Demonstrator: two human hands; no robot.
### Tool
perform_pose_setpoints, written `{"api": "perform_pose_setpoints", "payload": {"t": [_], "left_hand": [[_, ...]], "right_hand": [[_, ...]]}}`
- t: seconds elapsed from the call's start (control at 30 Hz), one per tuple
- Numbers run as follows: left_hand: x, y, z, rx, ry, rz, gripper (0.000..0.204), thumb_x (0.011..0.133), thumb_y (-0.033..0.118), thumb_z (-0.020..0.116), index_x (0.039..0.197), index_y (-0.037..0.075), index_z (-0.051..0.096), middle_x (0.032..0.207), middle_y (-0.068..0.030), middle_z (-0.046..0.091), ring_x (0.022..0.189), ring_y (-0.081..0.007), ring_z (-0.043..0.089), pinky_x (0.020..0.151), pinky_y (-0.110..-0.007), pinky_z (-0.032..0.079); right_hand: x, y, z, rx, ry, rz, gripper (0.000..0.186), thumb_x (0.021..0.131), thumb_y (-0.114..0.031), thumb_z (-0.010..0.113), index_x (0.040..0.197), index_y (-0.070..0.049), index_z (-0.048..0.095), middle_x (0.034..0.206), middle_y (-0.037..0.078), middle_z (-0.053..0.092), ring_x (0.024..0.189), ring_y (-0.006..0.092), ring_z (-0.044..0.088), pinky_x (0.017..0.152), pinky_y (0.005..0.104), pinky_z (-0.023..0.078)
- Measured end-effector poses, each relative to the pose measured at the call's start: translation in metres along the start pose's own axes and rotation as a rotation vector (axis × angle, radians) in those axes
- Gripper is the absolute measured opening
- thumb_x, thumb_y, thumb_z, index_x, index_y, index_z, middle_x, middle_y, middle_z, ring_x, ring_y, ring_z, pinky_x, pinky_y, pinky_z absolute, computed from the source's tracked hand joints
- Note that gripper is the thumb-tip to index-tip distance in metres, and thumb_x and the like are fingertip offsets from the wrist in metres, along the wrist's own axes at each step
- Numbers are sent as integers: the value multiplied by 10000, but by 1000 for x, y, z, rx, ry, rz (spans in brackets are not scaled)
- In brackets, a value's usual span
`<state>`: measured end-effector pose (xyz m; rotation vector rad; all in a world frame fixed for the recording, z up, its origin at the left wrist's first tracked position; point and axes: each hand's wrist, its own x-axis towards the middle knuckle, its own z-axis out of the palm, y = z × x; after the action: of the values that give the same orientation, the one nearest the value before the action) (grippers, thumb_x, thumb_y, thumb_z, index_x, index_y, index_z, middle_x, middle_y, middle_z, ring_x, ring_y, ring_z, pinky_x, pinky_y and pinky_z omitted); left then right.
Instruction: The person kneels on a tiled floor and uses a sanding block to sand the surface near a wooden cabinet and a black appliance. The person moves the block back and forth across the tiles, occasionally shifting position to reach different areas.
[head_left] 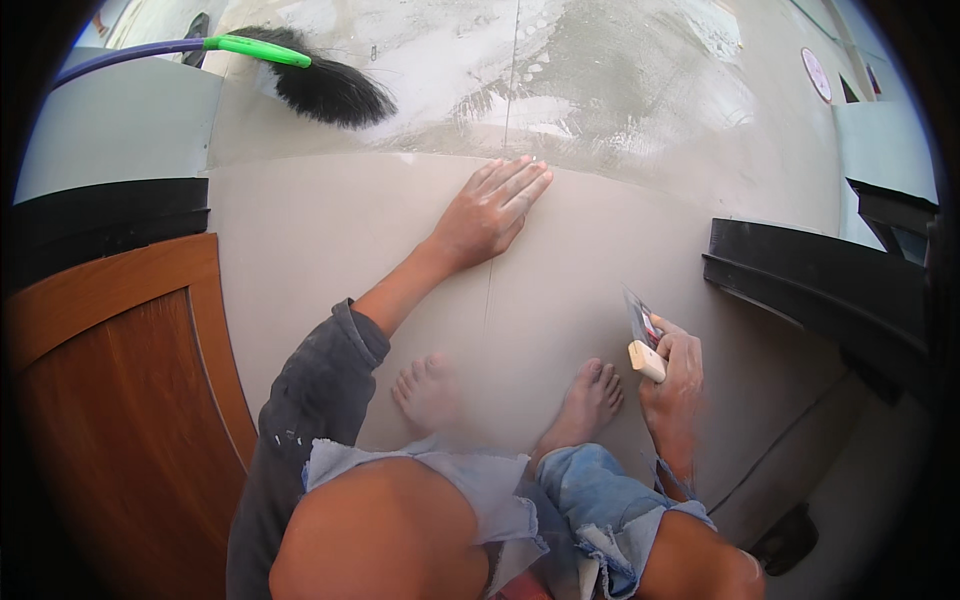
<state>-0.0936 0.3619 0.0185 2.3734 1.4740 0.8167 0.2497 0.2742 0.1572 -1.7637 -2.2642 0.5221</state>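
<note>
- While the left hand (497, 205) lies palm down on the smooth floor (330, 240), its fingertips reach the border of the patchy floor (640, 90) beyond.
- The left grip is flattened out, its fingers straight and close together, near the thin seam (488, 295) that runs through the floor.
- The right hand (675, 380) is lower and to the right, its grip wrapped around a scraper (648, 361).
- The scraper has a pale wooden handle; its thin blade points up and away from the person, and I cannot tell whether it touches the floor.
- Two bare feet (585, 410) stand on the smooth floor between the forearms, the right foot near the scraper.
- The left arm wears a dark sleeve (322, 375); torn blue jeans (600, 500) leave the knees bare.
- At the upper left is a broom (335, 92) with black bristles and a green neck, over the patchy floor.
- A brown door (120, 420) is at the left, below a black ledge (110, 222); a black frame (810, 268) is at the right.
</note>
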Motion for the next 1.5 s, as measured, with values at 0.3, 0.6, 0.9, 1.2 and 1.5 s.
{"api": "perform_pose_setpoints", "payload": {"t": [0.3,0.6,0.9,1.2,1.5], "left_hand": [[-121,111,12,102,-192,-292,601,991,164,699,1578,77,609,1731,-103,495,1588,-337,463,1262,-578,388],[-125,109,13,59,-227,-297,610,1001,170,674,1604,112,600,1739,-107,491,1623,-349,416,1308,-591,302],[-127,108,16,55,-227,-308,606,982,143,679,1585,111,623,1729,-102,508,1622,-341,423,1310,-595,282],[-123,109,13,39,-205,-296,608,972,141,694,1576,107,632,1727,-98,511,1621,-345,424,1307,-589,291],[-123,106,13,65,-225,-300,627,978,160,695,1597,115,606,1733,-99,501,1597,-344,455,1287,-600,332]], "right_hand": [[26,-14,68,-263,-181,-301,670,892,15,701,1529,-190,665,1513,93,688,1328,385,687,1046,474,600],[25,-15,65,-206,-229,-152,661,919,33,681,1548,-167,650,1559,127,661,1357,436,673,1106,499,577],[11,-3,55,-227,-237,21,657,946,23,653,1570,-183,630,1568,115,658,1346,425,683,1061,492,615],[24,-4,52,-263,-236,66,718,909,32,705,1587,-183,608,1584,99,644,1386,414,656,1009,487,647],[52,18,55,-290,-191,252,743,912,60,687,1623,-85,528,1624,162,592,1242,363,732,989,495,651]]}}
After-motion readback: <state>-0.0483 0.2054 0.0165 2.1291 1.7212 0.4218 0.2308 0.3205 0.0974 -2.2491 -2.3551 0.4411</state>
